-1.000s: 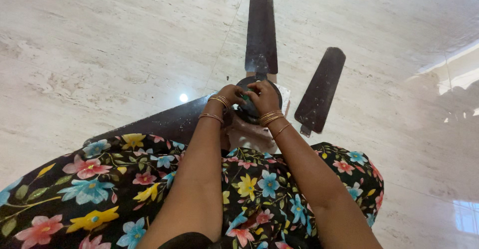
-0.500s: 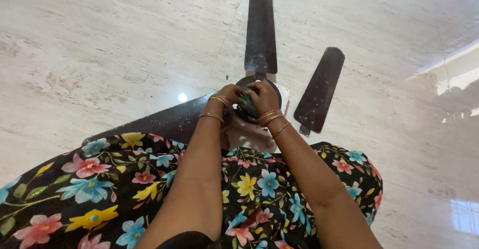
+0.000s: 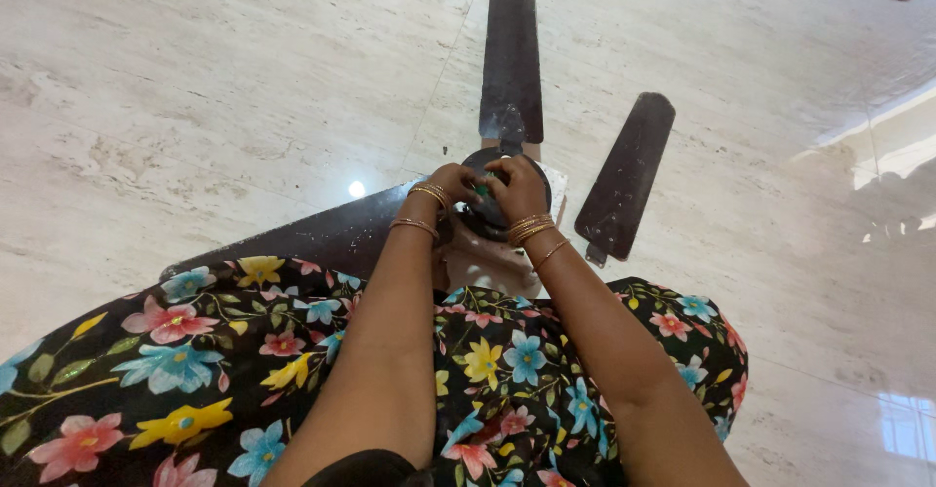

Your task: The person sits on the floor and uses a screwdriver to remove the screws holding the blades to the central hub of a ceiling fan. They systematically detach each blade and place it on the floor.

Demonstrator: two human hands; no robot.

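Dark round metal fan hub [image 3: 502, 206] is sitting on the pale marble floor [image 3: 195, 107], and both hands are curling over it: left hand [image 3: 450, 186] and right hand [image 3: 517, 187] are pinching a small green part [image 3: 480, 191] between their fingertips.

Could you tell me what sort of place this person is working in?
Probably a room in a home. The polished marble-look floor serves as the work surface, a ceiling fan lies dismantled on it with one loose blade, and daylight reflects at the right.
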